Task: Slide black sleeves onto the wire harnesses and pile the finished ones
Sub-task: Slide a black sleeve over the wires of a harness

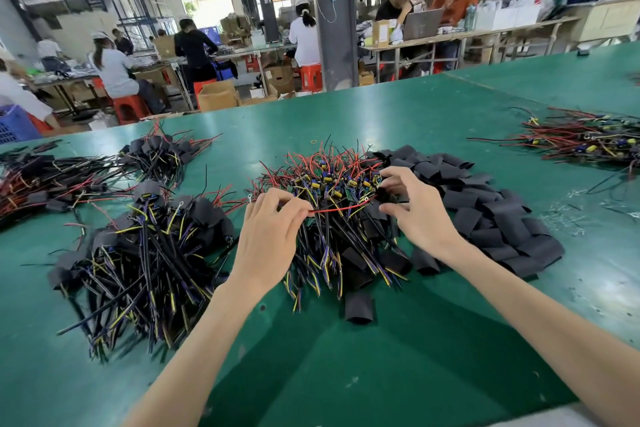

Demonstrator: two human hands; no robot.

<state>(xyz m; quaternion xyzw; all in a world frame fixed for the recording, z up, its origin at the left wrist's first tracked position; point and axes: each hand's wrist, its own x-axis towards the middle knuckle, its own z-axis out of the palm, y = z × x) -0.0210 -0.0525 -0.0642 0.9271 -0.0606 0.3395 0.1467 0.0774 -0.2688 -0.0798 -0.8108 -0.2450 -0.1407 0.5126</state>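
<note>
My left hand [268, 236] pinches the red wire [337, 209] of a harness above the middle heap of bare wire harnesses [332, 191]. My right hand [414, 210] pinches a black sleeve [386, 196] at the other end of that red wire. The wire runs taut between the two hands. A spread of loose black sleeves [485, 215] lies to the right of the heap. A pile of sleeved harnesses [145, 246] lies to the left of my left hand.
More harness piles sit at the far left [41, 180], back left [162, 149] and far right [588, 139] of the green table [346, 357]. One loose sleeve [360, 307] lies near the front. People work at benches behind the table.
</note>
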